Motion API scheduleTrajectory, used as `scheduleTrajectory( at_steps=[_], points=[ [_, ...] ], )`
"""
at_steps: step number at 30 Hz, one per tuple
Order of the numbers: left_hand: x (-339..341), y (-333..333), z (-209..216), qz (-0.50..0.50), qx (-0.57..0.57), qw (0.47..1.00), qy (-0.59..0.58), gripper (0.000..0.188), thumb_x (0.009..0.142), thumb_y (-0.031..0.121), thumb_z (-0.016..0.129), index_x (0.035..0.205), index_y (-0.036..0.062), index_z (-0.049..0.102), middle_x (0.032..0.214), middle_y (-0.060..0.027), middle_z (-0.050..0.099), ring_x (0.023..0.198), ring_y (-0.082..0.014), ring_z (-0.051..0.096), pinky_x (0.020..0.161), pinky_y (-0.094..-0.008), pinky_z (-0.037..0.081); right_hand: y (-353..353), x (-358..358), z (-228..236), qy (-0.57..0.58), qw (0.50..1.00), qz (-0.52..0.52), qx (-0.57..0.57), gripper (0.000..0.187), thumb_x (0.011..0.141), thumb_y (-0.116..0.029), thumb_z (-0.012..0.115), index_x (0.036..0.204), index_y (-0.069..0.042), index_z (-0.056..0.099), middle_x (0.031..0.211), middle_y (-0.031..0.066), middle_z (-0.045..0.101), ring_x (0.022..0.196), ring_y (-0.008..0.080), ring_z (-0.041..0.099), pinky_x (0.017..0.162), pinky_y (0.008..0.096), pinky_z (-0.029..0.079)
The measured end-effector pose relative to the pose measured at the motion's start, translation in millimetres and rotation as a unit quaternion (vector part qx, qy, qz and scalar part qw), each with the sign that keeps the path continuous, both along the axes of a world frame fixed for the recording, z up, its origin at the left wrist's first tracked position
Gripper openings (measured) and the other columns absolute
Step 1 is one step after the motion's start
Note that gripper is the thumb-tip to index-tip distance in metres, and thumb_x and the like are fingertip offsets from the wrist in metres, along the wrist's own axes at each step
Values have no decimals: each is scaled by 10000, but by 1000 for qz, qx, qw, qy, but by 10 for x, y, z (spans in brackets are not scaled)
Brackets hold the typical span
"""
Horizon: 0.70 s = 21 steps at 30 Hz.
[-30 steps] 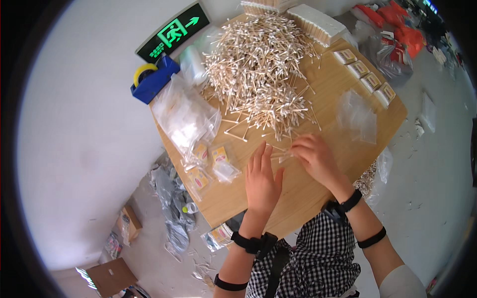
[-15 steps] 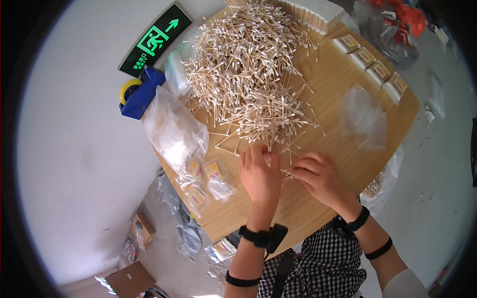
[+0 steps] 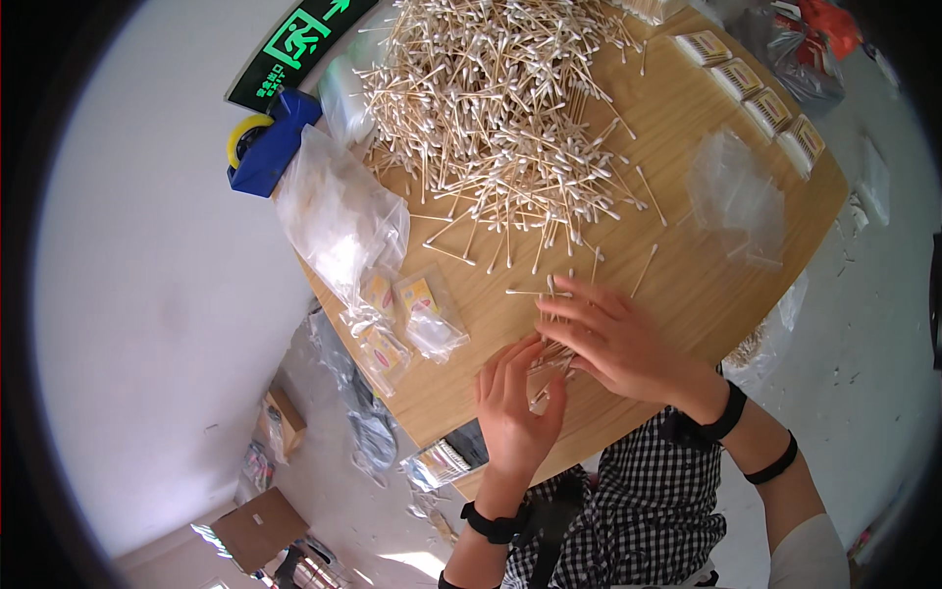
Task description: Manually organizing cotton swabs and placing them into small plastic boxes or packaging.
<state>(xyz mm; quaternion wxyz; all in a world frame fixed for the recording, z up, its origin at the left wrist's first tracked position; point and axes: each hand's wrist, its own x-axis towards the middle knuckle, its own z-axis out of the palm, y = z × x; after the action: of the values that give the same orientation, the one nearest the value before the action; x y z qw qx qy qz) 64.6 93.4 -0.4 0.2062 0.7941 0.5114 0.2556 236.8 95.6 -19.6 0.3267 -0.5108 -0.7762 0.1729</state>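
A wooden table carries a big heap of cotton swabs. Near its front edge, the left hand and right hand close together around a small swab bundle, lying lengthwise between them.

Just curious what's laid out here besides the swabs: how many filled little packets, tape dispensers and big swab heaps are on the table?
Filled packets along the far right edge: 4
Filled packets by the left clear bag: about 3
Blue tape dispenser: 1
Cotton swab heap: 1
Total: about 9
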Motion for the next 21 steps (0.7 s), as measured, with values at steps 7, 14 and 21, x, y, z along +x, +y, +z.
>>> scheduleTrajectory(
  at_steps=[7,14,21],
  points=[
    [21,-26,-111,-24,27,999,-8,296,718,-38,718,999,14,644,1048,-118,666,964,-299,611,856,-385,491,214,127,6,-93,988,123,0,373,756,-123,694,1126,-98,655,1229,8,594,1325,225,412,1153,476,255],
    [-130,-60,-167,6,46,999,-22,210,744,-49,699,939,19,667,966,-84,674,856,-260,626,735,-344,527,213,306,-19,-41,995,84,30,159,777,-107,615,912,-54,679,982,17,639,1116,202,548,1005,361,412],
    [-229,-46,-133,16,23,999,-44,193,717,-91,697,880,4,663,892,-111,677,810,-275,628,717,-347,515,240,319,-43,-43,995,81,44,126,706,-94,637,824,-51,651,845,19,596,883,187,573,835,332,465]
  ],
)
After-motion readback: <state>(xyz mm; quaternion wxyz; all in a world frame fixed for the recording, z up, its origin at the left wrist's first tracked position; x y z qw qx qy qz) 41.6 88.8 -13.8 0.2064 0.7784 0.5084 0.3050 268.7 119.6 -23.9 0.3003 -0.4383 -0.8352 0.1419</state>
